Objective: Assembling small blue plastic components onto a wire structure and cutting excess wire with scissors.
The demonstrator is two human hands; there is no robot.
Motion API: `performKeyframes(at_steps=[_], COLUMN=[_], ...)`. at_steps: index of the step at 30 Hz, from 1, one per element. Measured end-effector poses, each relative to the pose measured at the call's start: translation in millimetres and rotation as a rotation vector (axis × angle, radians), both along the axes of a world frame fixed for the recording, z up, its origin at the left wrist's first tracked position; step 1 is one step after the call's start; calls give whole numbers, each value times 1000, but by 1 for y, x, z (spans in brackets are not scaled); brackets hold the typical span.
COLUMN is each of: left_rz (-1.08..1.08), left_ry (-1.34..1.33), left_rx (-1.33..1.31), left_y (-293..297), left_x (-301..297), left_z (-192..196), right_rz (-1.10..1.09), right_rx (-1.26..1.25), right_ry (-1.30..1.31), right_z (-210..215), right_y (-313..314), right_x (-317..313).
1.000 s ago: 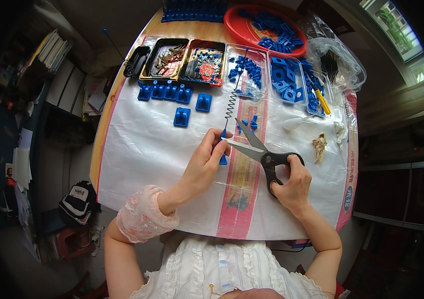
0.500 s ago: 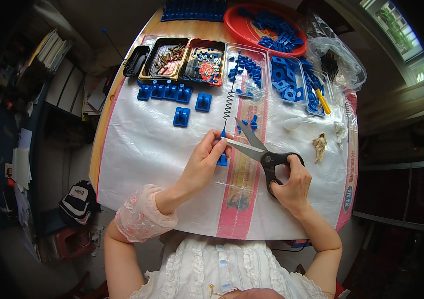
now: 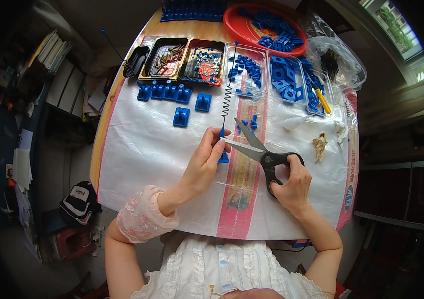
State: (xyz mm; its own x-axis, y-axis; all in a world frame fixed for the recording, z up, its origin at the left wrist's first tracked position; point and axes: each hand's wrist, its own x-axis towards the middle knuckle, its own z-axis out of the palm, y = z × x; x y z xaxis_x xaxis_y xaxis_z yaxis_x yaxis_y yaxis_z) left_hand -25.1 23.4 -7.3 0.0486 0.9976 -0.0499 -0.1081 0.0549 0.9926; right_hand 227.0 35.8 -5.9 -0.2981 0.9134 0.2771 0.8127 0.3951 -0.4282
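Observation:
My left hand point(image 3: 201, 167) is closed in a pinch round a blue plastic piece point(image 3: 224, 158), which shows below the fingers. From its narrow blue top a dark coiled wire point(image 3: 227, 103) runs up over the table, with a small blue tip at its far end. My right hand point(image 3: 293, 187) grips the black handles of a pair of scissors point(image 3: 267, 159). The blades are spread; one reaches to my left fingertips, the other points up toward some small loose blue pieces point(image 3: 254, 122). Whether the near blade touches the piece is hidden by the fingers.
Blue clip-like parts point(image 3: 181, 117) stand left of the wire. Behind them are black trays of screws point(image 3: 171, 56) and nuts point(image 3: 203, 67), clear boxes of blue parts point(image 3: 286, 79), and a red basin point(image 3: 232, 25). A yellow-handled tool point(image 3: 323, 102) and crumpled scrap point(image 3: 320, 145) lie right.
My left hand has tilted slightly, swinging the wire's far end a little to the left and away from me. The right hand and scissors have stayed put.

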Motion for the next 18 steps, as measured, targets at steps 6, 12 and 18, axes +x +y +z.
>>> performKeyframes(at_steps=[6,12,18], left_rz=[-17,3,15], left_ry=[55,64,71], left_rx=[2,26,40], left_y=[1,1,1], left_x=[-2,0,1], left_z=[-2,-2,-1], right_rz=[-6,-1,-5], right_rx=[-11,1,-4], right_ry=[5,13,9], right_z=[1,1,1], right_y=[0,0,0], right_x=[0,0,-1])
